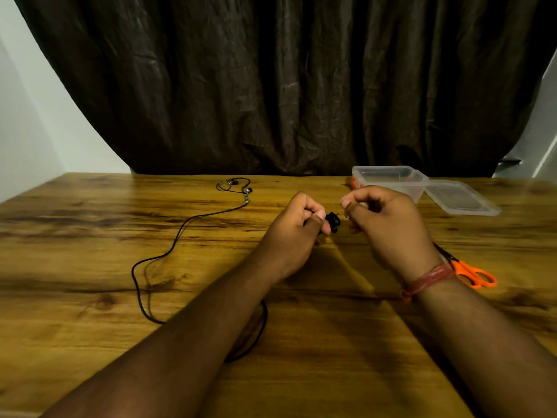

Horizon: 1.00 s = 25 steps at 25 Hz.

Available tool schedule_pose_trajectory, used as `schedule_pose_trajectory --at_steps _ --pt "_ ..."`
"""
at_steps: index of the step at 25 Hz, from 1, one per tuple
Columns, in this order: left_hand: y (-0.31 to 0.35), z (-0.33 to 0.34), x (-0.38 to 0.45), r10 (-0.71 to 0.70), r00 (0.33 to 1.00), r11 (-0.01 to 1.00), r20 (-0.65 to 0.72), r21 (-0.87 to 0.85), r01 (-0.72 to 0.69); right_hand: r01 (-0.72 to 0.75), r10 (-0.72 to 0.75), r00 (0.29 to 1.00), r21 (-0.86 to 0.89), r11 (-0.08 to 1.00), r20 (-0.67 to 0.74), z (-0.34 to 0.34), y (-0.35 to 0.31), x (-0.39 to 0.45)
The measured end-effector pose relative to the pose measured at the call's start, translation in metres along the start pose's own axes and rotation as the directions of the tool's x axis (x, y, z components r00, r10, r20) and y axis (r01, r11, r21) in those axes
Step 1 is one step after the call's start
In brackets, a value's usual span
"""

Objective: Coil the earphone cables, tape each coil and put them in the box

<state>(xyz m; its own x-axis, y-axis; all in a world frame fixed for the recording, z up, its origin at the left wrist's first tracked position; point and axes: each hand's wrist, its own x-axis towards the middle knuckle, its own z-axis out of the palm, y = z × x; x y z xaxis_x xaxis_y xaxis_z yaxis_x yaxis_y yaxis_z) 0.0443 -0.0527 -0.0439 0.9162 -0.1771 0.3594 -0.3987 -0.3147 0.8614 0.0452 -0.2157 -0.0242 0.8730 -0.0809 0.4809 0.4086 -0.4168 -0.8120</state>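
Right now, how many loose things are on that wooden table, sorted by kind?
Earphone sets: 2, a black earphone cable lying uncoiled on the table and a black earphone bundle pinched in the left hand, near the right hand.
Boxes: 1, clear plastic box.
Lids: 1, clear plastic lid.
Scissors: 1, orange-handled scissors.
Total: 5

Wooden table [90, 342] backed by dark curtain [271, 86]; white wall [36, 131] seen at left; orange-handled scissors [474, 274] laid at right.
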Motion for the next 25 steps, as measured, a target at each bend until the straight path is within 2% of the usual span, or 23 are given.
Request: schedule_pose_trajectory --at_steps 1,3,5,10,16,20,25 --pt "0.0 0.0 0.0 -0.002 1.0 1.0 0.006 0.006 0.002 0.091 -0.096 0.995 -0.152 0.984 -0.03 0.001 0.0 -0.001" --pt "-0.001 0.001 0.0 0.001 1.0 1.0 0.012 -0.001 -0.001 0.308 -0.33 0.944 -0.42 0.853 0.021 0.004 -0.001 -0.003" --pt "-0.002 0.002 0.0 -0.003 1.0 1.0 0.01 -0.008 0.003 0.406 -0.383 0.91 -0.523 0.75 0.156 0.005 -0.002 -0.006" --pt "-0.001 0.004 0.0 0.003 1.0 1.0 -0.005 -0.029 -0.003 0.484 -0.409 0.873 -0.577 0.658 0.265 0.004 -0.004 -0.009" --pt "0.004 0.001 -0.002 0.022 1.0 0.999 -0.016 -0.045 -0.023 0.519 -0.38 0.855 -0.57 0.637 0.353 0.003 -0.012 -0.009" --pt "0.006 0.001 -0.002 -0.097 0.995 0.968 -0.018 -0.233 0.09 0.54 -0.373 0.84 -0.549 0.638 0.394 0.001 -0.019 -0.01" --pt "0.007 0.001 0.002 -0.124 0.991 0.907 -0.057 -0.412 0.09 0.571 -0.357 0.815 -0.526 0.631 0.456 0.002 -0.021 -0.012"
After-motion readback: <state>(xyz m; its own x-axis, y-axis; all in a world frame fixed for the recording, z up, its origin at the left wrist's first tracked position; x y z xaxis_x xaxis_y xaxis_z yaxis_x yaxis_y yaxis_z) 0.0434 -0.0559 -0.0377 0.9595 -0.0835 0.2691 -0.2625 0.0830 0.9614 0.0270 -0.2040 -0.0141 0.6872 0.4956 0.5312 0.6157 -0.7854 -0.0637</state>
